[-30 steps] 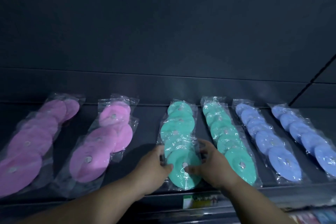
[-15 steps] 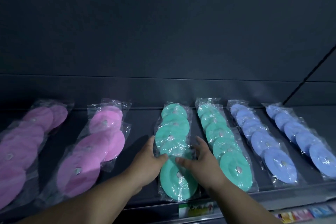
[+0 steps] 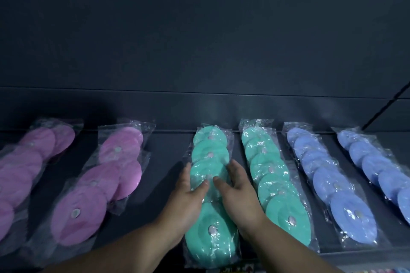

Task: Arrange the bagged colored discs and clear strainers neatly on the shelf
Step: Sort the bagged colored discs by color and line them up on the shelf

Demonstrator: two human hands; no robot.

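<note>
Dark shelf, left hand, right hand farther up teal disc row, pressing flat-fingered

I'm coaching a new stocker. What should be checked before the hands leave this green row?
1. Left hand and right hand flank the left green row, fingers pressing its sides: ok.
2. Row parallel to the right green row: ok.
3. Front green disc within the front of the shelf: cannot tell.
4. Inner pink row, discs slipped sideways: not ok.
5. Both blue rows tidy: ok.
6. Clear strainers placed: none in view, cannot tell.
</note>
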